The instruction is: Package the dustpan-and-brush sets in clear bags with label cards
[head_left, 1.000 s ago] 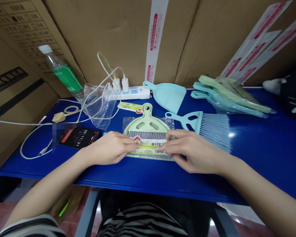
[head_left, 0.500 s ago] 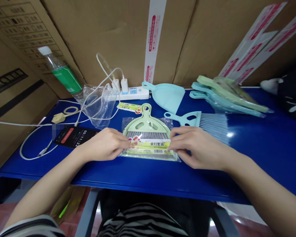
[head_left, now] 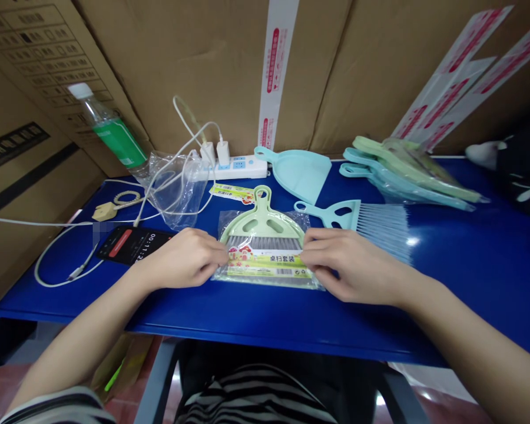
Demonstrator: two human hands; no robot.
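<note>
A green dustpan and brush set (head_left: 265, 222) lies flat in a clear plastic bag in front of me, handle pointing away. Across the grey bristles runs a printed label strip (head_left: 269, 262) with red mushrooms and yellow-green bands. My left hand (head_left: 193, 257) is closed, fingertips pinching the bag's left edge beside the label. On the opposite side my right hand (head_left: 353, 264) is closed on the bag's right edge, its fingers overlapping the label's end. Just behind the right hand rest a light blue brush (head_left: 335, 213) and, farther back, a light blue dustpan (head_left: 301, 171).
Several bagged dustpan sets (head_left: 406, 171) are piled at the back right. At the left are a phone (head_left: 135, 244), white cables, a crumpled plastic bag (head_left: 176, 194), a power strip (head_left: 242, 167) and a leaning bottle (head_left: 119, 141). Cardboard (head_left: 212, 65) walls the blue table's (head_left: 256, 321) back.
The label strip now sits slightly tilted, with more of its mushroom print uncovered. My left fingertips have shifted a little left, and my right fingers reach slightly farther over the label's end.
</note>
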